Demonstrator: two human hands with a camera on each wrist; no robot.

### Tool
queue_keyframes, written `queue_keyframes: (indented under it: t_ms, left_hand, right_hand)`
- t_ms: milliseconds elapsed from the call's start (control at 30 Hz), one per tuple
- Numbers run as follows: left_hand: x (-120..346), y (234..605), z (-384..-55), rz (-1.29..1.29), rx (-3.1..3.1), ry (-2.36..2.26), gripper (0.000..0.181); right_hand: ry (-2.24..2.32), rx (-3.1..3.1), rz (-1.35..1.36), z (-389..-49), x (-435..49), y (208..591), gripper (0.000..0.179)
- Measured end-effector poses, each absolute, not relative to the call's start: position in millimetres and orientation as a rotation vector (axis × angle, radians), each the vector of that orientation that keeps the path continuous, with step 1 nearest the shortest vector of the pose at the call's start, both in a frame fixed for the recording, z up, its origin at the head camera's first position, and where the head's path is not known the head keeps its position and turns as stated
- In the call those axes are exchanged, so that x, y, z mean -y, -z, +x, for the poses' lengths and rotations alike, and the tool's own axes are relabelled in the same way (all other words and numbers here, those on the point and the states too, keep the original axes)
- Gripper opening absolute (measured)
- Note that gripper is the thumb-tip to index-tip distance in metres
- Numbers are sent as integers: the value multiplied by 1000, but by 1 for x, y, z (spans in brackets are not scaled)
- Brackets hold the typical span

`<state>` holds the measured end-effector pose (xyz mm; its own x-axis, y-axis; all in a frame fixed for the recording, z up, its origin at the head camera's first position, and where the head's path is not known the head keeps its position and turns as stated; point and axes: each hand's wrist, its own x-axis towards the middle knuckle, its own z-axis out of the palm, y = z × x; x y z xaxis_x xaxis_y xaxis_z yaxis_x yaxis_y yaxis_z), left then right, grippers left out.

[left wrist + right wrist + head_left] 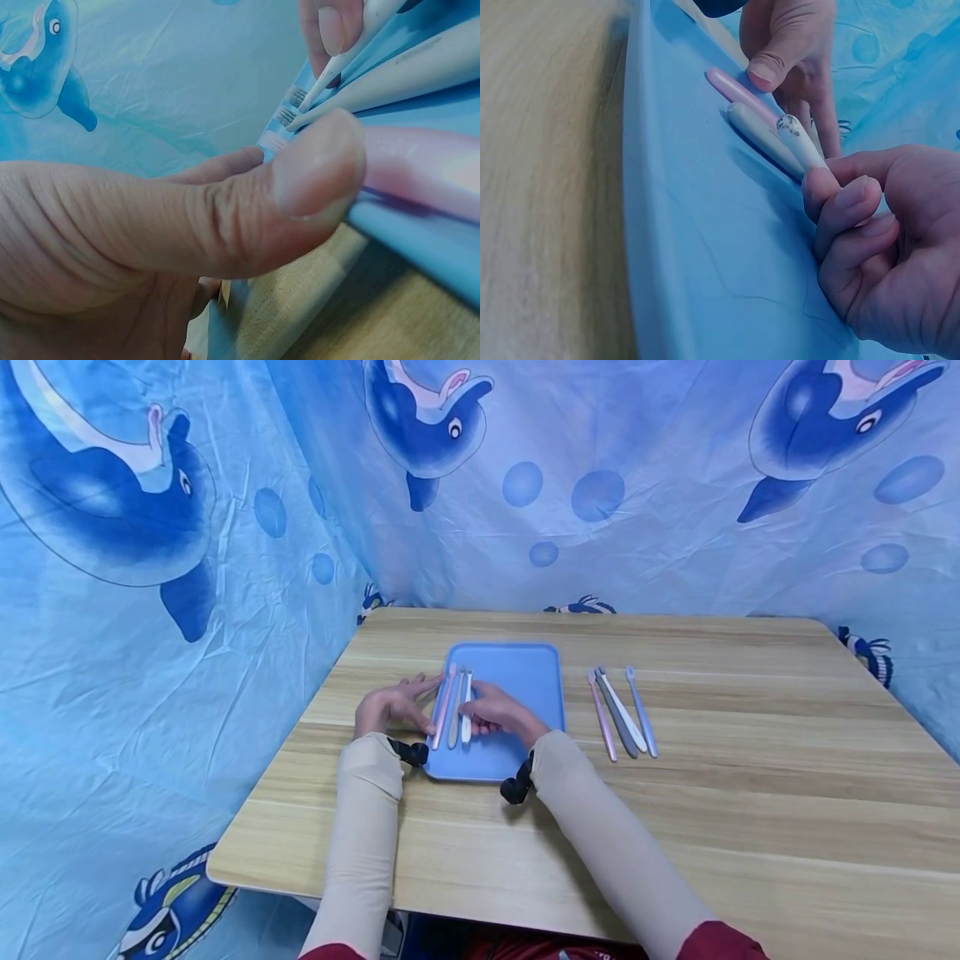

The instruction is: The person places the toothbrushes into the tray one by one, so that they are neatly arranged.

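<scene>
On a blue tray point(525, 668) lie a pink toothbrush point(443, 714) and a grey toothbrush point(453, 727), side by side near its left edge. My right hand point(501, 708) pinches a white toothbrush point(799, 142) beside them, thumb and fingers curled round its handle. The left hand point(396, 705) rests at the tray's left edge with spread fingers. Its thumb point(300, 187) lies against the pink toothbrush's handle without curling round it. Bristle heads point(287, 116) point toward the tray's far end.
Right of the tray, a second group of toothbrushes lies on the wooden table point(750, 735): one pink point(605, 727), one grey point(618, 727), one white point(628, 722) and one blue point(642, 717). A blue dolphin-print curtain point(480, 560) hangs behind and to the left.
</scene>
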<state>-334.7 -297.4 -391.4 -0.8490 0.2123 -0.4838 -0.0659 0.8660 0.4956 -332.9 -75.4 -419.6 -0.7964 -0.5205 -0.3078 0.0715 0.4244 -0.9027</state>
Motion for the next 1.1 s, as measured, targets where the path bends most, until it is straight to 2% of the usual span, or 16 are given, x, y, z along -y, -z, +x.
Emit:
queue_keyframes:
  t_ms: [1100]
  left_hand:
    - [295, 387, -333, 136, -2477, -705, 121]
  right_hand:
    - [1364, -2159, -324, -334, 83, 422, 78]
